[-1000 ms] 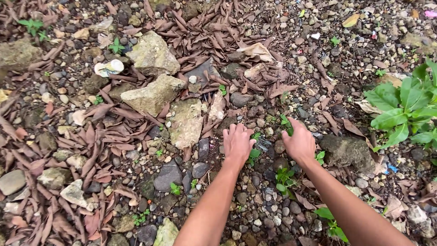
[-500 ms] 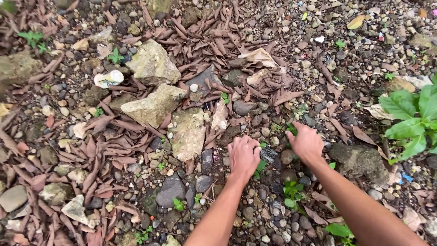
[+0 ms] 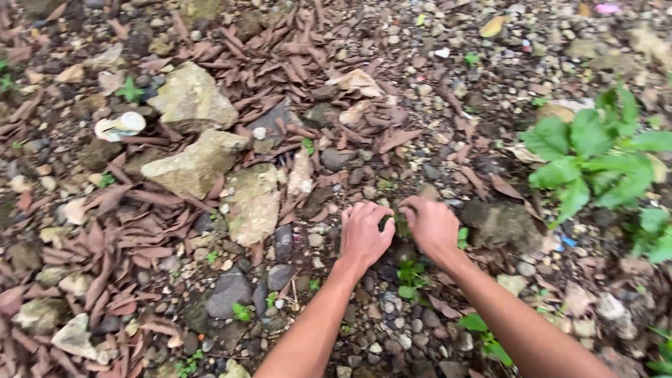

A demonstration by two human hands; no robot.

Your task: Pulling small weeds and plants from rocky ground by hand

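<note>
My left hand (image 3: 364, 234) and my right hand (image 3: 432, 225) are pressed low on stony ground, side by side, backs up. Their fingers are curled inward and meet around a small green weed (image 3: 400, 225) that shows in the gap between them. Just below the hands, more small green seedlings (image 3: 409, 276) grow among grey pebbles. Both forearms reach in from the bottom edge.
Pale rough stones (image 3: 196, 164) lie to the upper left among brown dry leaves (image 3: 140, 231). A white shell-like piece (image 3: 120, 126) sits far left. A dark rock (image 3: 500, 222) lies right of my right hand, and a broad-leaved green plant (image 3: 595, 164) grows beyond it.
The hands lay flat and apart with spread fingers; now they have drawn together and their fingers have curled in around the small weed. The view has shifted slightly.
</note>
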